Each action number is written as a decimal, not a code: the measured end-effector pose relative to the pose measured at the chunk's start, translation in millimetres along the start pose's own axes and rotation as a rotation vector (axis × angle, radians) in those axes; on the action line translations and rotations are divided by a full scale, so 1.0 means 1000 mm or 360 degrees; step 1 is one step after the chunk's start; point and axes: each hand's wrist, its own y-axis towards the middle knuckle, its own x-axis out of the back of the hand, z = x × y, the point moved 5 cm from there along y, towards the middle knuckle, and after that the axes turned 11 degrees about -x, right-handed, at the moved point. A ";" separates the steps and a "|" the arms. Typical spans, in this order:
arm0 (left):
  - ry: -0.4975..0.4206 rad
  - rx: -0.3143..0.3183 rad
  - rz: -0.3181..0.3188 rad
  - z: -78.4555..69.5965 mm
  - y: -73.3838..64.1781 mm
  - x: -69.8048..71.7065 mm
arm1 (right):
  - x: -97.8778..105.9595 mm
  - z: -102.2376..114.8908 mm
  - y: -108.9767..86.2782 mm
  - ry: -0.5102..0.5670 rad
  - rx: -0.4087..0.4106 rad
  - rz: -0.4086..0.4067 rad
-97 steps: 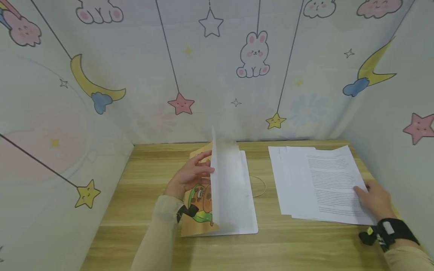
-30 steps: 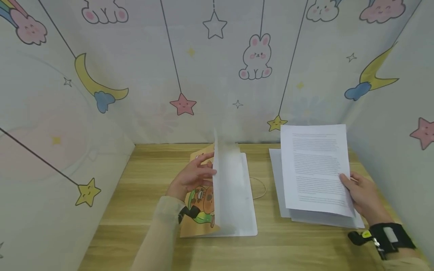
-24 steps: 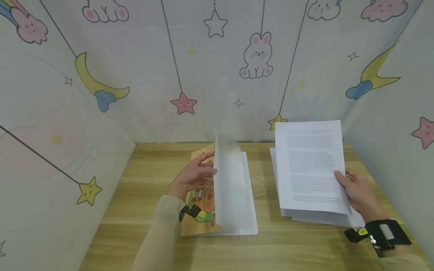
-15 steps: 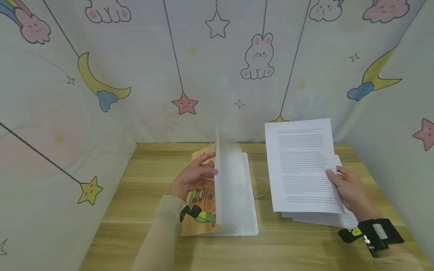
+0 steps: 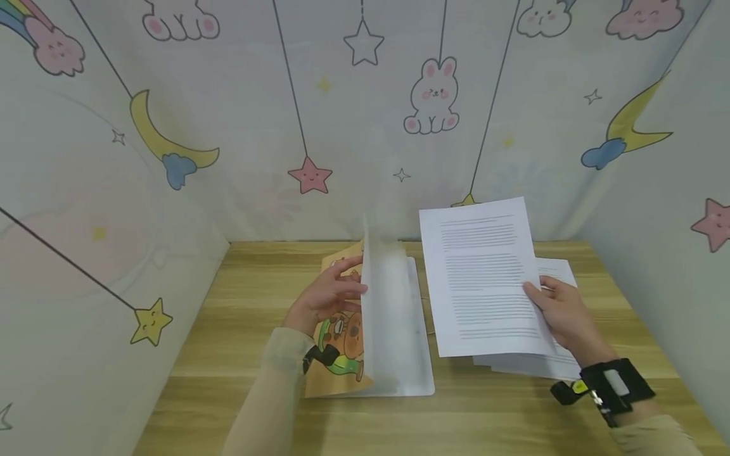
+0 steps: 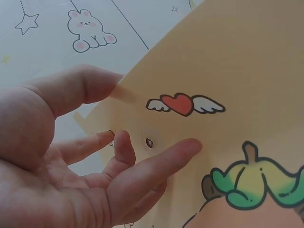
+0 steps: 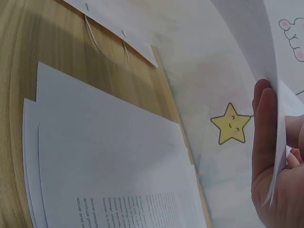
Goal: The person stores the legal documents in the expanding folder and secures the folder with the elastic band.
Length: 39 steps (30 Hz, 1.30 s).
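Observation:
A tan folder with cartoon prints lies on the table, its front cover lifted upright and its pale inside showing. My left hand is at the printed side of the cover, fingers spread and fingertips touching it; the left wrist view shows a winged heart beside them. To the right, a printed sheet of paper is raised and slightly tilted. My right hand pinches its right edge, thumb on the printed face. In the right wrist view, the sheet passes between thumb and fingers.
More papers lie loosely stacked on the wooden table, partly hidden under the raised sheet in the head view. A thin cord loops from the folder's edge. Walls with cartoon prints enclose the table at the back and sides.
My right hand has picked up the printed sheet from the papers and carried it left, close to the folder. My left hand and the upright cover have stayed in place.

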 end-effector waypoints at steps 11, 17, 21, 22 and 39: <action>-0.0041 0.0008 0.0006 -0.004 -0.001 -0.005 | -0.018 0.014 -0.005 -0.0006 0.0076 0.0003; -0.0056 0.0011 0.0002 -0.004 -0.001 -0.005 | -0.027 0.022 -0.009 -0.0016 0.0092 0.0011; -0.0056 0.0008 0.0007 -0.003 0.000 -0.005 | -0.035 0.026 -0.011 -0.0006 0.0106 0.0029; -0.0054 0.0006 0.0011 -0.003 0.000 -0.005 | -0.037 0.027 -0.011 -0.0006 0.0111 0.0038; -0.0088 0.0008 0.0022 -0.005 0.000 -0.007 | -0.069 0.033 -0.015 0.0037 0.0057 0.0148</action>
